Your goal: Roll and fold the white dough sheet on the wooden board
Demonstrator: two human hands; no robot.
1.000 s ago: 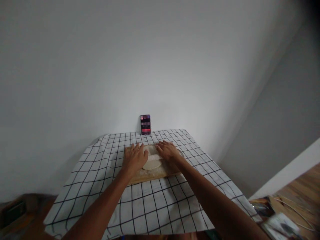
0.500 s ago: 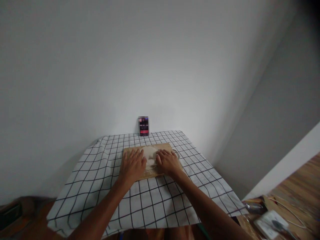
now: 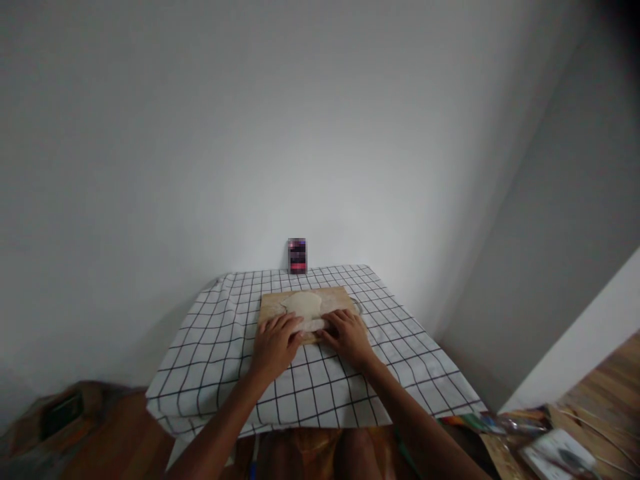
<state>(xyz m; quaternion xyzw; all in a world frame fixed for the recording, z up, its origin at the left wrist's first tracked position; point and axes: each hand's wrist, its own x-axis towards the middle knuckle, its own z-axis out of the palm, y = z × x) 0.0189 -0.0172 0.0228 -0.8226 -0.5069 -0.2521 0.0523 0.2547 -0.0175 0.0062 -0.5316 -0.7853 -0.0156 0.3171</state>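
A flattened sheet of pale dough (image 3: 303, 303) lies on a wooden board (image 3: 333, 295). Across its near side runs a whitish, flour-dusted rolling pin (image 3: 313, 325), only its middle showing between my hands. My left hand (image 3: 278, 339) is curled over the pin's left end, near the board's front left corner. Over the other end bends my right hand (image 3: 347, 335), its thumb on the near side. Both palms face down, and they hide the ends of the pin.
The board rests on a table with a white checked cloth (image 3: 220, 360). A blurred dark phone-like object (image 3: 297, 257) stands against the wall at the back. Beside the board's right edge a rounded rim (image 3: 357, 306) shows. A white box (image 3: 557, 453) and clutter lie lower right.
Both hands have drawn back toward me with the rolling pin, from the middle of the dough to its near edge. Their fingers are more bent. The camera view has shifted slightly.
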